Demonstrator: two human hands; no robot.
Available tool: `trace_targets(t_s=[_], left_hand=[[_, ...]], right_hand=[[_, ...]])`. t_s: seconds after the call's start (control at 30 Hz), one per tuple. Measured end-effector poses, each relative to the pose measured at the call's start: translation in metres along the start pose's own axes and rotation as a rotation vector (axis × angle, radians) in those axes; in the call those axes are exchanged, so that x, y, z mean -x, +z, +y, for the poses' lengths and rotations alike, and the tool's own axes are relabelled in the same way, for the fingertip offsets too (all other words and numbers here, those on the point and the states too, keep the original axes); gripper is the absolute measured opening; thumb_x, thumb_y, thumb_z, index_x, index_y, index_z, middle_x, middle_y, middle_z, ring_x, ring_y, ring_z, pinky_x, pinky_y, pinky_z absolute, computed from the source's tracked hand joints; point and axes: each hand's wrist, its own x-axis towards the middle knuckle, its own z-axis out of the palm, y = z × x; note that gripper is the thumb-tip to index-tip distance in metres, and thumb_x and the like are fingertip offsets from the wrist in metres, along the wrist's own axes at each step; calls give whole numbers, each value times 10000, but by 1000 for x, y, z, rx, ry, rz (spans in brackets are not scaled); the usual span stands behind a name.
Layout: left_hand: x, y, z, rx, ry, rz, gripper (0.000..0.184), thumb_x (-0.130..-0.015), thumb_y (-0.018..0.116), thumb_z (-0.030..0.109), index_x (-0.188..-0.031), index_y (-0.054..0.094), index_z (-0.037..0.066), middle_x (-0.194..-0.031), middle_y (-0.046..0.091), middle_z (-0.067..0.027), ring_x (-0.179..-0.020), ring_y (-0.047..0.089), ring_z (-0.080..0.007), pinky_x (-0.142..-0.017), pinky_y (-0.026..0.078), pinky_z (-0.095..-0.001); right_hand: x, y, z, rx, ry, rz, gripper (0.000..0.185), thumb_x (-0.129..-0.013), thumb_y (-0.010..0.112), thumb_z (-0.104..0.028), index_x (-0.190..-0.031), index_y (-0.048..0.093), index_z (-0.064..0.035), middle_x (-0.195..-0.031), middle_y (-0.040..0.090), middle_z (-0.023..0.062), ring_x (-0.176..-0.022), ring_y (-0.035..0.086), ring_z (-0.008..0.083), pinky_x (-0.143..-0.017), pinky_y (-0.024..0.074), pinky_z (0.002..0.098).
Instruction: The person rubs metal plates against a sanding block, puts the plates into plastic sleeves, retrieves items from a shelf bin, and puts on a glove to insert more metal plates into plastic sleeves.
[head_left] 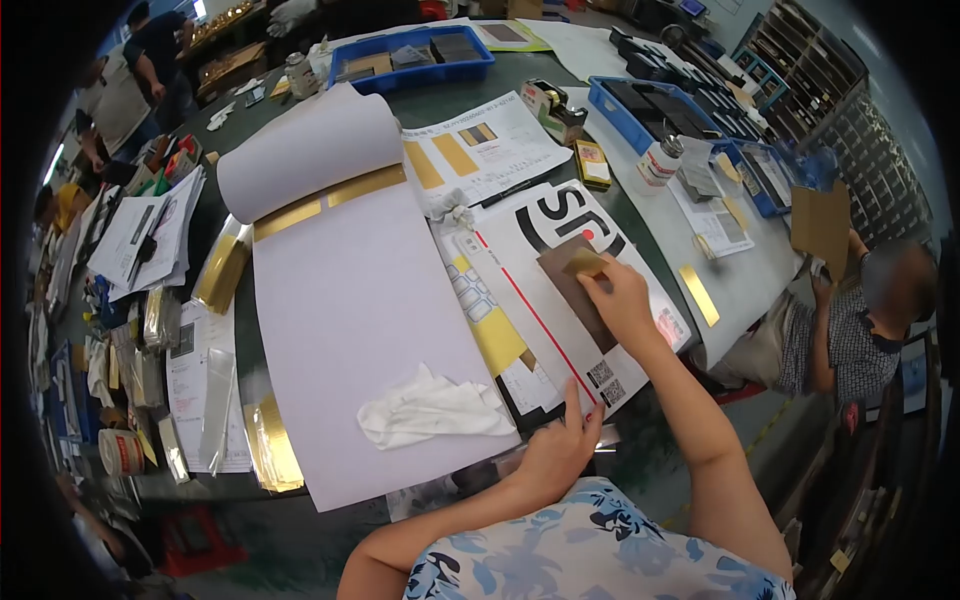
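Note:
My right hand (622, 302) pinches a small flat gold-brown piece (584, 262) between thumb and fingers, over the upper end of a brown-grey rectangular sheet (580, 296). That sheet lies on a white printed bag or board (530, 275) with large black letters, a red line and two square codes. My left hand (562, 452) rests at the near edge of the printed piece, with fingers stretched towards its corner and nothing visible held in them. To the left, a crumpled white cloth (430, 408) lies on a long pale paper sheet (350, 310), rolled at its far end.
Gold strips in clear wrap (222, 268) and papers lie at the left. A tape dispenser (553, 108), a yellow box (592, 163), a white bottle (660, 160) and blue trays (410, 58) stand farther back. A co-worker (850, 330) sits at the right.

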Motion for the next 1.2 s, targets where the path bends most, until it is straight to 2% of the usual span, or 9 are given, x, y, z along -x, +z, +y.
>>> trace_targets(t_s=[0.07,0.17,0.23,0.27,0.47,0.67,0.87,1.0,1.2], left_hand=[[1,0,0,5,11,-13,442,-799,541,110,-1238,592,95,-1263,471,-391,-505,583,-113,-455,486,-226],[3,4,0,2,16,-8,447,-798,545,114,-1242,590,96,-1264,468,-394,-508,589,-117,-458,486,-224],[3,3,0,-5,17,-18,451,-797,546,114,-1246,587,96,-1265,466,-396,-510,591,-119,-460,487,-224],[3,2,0,-15,24,-30,455,-797,546,114,-1250,585,97,-1266,465,-397,-513,594,-122,-462,489,-224],[2,-2,-1,9,18,-37,457,-799,542,116,-1254,582,96,-1273,455,-402,-518,596,-123,-475,493,-223],[4,1,0,15,6,-37,440,-814,535,131,-1251,584,98,-1280,455,-394,-527,591,-119,-474,493,-223],[3,3,1,-7,9,-14,421,-827,528,125,-1244,590,101,-1274,465,-388,-517,583,-116,-460,486,-221],[3,1,-1,-3,12,0,414,-832,528,124,-1240,591,97,-1265,475,-387,-511,581,-114,-453,485,-222],[3,2,2,3,8,-7,420,-826,531,119,-1241,588,92,-1262,477,-385,-515,585,-115,-455,490,-227]], right_hand=[[16,-10,8,-17,-1,3,185,-815,684,-98,-961,643,10,-847,682,140,-780,660,234,-710,490,307],[38,-33,20,-39,73,19,187,-810,677,-119,-947,616,-6,-813,662,148,-765,627,316,-689,482,370],[43,-51,13,-93,295,-71,182,-806,682,-116,-920,608,5,-802,661,143,-759,635,304,-682,482,366],[43,-54,13,-89,303,-68,182,-806,682,-116,-920,608,5,-802,661,143,-759,635,304,-682,482,366],[26,-46,1,164,-109,40,73,-805,640,-53,-827,579,-19,-778,627,113,-755,586,303,-704,425,384],[31,-36,1,321,-336,-30,160,-721,647,27,-864,614,-36,-823,635,99,-818,595,299,-735,437,384],[32,-30,-8,157,-421,48,206,-690,662,26,-879,612,-40,-907,677,73,-839,617,275,-744,443,368],[31,-28,-4,227,-471,54,157,-721,659,-18,-862,594,-38,-856,648,60,-805,606,252,-723,435,369],[51,-63,-9,370,-413,-141,124,-736,656,-7,-831,585,-40,-833,635,83,-766,603,256,-676,436,371]])
